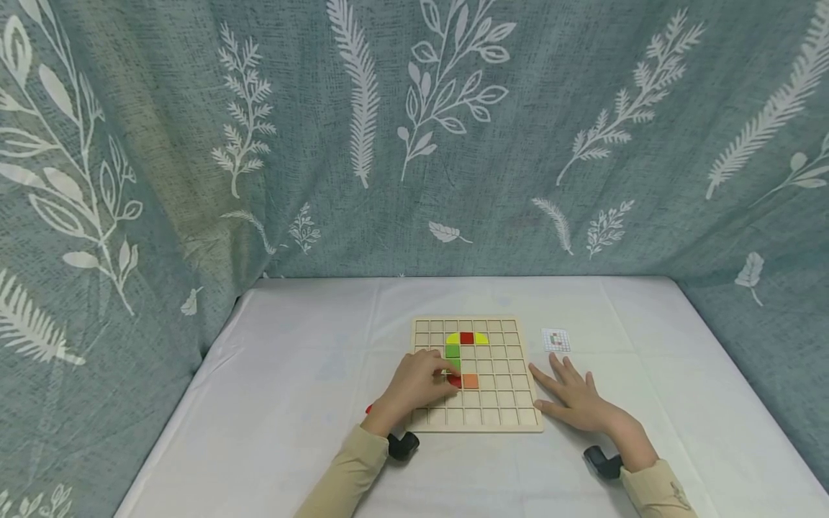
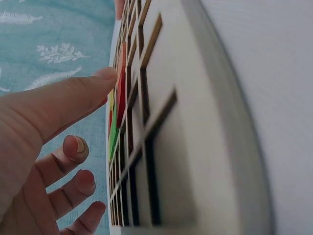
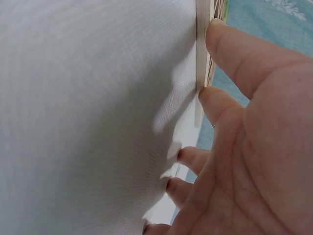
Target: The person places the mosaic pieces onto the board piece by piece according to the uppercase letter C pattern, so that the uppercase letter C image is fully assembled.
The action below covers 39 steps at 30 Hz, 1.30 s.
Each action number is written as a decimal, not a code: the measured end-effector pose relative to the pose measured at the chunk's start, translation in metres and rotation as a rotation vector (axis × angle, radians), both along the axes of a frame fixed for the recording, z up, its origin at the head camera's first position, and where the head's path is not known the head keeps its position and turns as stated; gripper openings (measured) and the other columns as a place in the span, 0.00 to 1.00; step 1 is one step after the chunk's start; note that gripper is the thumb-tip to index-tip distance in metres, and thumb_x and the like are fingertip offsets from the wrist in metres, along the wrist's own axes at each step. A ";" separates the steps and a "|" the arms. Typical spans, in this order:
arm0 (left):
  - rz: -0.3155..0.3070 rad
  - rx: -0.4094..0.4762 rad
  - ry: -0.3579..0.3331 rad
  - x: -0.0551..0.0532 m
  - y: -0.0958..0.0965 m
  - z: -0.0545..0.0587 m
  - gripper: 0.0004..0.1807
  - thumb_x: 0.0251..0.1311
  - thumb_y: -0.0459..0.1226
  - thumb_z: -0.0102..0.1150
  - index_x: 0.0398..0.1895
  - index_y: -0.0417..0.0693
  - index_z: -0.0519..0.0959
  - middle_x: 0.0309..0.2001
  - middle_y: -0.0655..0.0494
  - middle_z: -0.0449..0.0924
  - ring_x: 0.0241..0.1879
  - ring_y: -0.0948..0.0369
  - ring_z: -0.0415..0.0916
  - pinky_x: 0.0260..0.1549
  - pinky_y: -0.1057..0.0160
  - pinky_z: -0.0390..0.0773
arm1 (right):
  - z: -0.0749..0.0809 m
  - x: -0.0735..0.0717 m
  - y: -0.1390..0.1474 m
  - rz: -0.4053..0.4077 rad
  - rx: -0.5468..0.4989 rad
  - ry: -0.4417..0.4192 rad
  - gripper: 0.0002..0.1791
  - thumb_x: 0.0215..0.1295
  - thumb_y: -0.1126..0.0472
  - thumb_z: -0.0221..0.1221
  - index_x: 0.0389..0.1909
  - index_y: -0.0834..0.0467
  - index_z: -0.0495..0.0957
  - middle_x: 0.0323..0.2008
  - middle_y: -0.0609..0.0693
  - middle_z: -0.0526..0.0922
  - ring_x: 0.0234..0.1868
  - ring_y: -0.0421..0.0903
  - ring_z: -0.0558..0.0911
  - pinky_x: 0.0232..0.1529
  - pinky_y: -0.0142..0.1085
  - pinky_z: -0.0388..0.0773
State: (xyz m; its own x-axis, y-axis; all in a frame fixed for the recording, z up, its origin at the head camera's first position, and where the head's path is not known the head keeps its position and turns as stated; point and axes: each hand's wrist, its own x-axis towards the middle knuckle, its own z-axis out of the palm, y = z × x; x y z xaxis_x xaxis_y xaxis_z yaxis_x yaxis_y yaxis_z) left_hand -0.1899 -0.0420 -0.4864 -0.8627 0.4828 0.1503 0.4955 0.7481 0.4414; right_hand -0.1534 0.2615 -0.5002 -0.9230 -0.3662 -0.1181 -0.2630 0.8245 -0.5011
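A wooden grid board (image 1: 495, 416) lies on the table. My left hand (image 1: 417, 381) reaches over its left part, thumb and index finger pinching a rounded red piece (image 1: 455, 382) in a lower cell. In the left wrist view the thumb tip is right at the red piece (image 2: 121, 100), while the other fingers stay loosely bent. An orange square (image 1: 470, 381) sits beside it on the right. Green squares (image 1: 452, 351) run upward, topped by a red square (image 1: 467, 338) between two yellow rounded pieces (image 1: 481, 339). My right hand (image 1: 579, 399) has spread fingers, thumb and index tips touching the board's right edge (image 3: 201, 73).
A small white card (image 1: 555, 340) with a printed coloured grid pattern lies right of the board, beyond the right fingertips. Part of a red piece (image 1: 369, 408) shows behind the left wrist. White cloth (image 1: 311, 345) covers the table; a patterned teal curtain (image 1: 388, 144) hangs behind and at both sides.
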 end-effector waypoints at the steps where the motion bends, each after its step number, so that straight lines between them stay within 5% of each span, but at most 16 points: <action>1: -0.001 0.004 -0.002 0.001 -0.002 0.000 0.11 0.44 0.44 0.69 0.35 0.60 0.86 0.24 0.64 0.74 0.24 0.67 0.62 0.26 0.69 0.61 | 0.000 0.000 0.000 0.000 -0.001 -0.002 0.36 0.63 0.44 0.52 0.69 0.55 0.58 0.69 0.70 0.43 0.68 0.72 0.38 0.57 0.70 0.29; 19: 0.035 0.125 -0.064 0.013 -0.039 0.000 0.12 0.48 0.44 0.68 0.37 0.56 0.84 0.22 0.59 0.71 0.25 0.66 0.61 0.32 0.64 0.59 | 0.002 0.000 -0.001 -0.007 -0.005 -0.001 0.35 0.63 0.44 0.52 0.68 0.54 0.59 0.69 0.70 0.44 0.68 0.72 0.39 0.57 0.70 0.29; 39: 0.114 0.062 -0.046 0.027 -0.083 0.003 0.13 0.46 0.44 0.70 0.38 0.58 0.84 0.20 0.61 0.66 0.24 0.67 0.58 0.31 0.64 0.58 | -0.001 0.001 -0.001 -0.012 -0.009 -0.001 0.36 0.63 0.44 0.52 0.68 0.54 0.59 0.70 0.69 0.43 0.68 0.71 0.38 0.57 0.69 0.28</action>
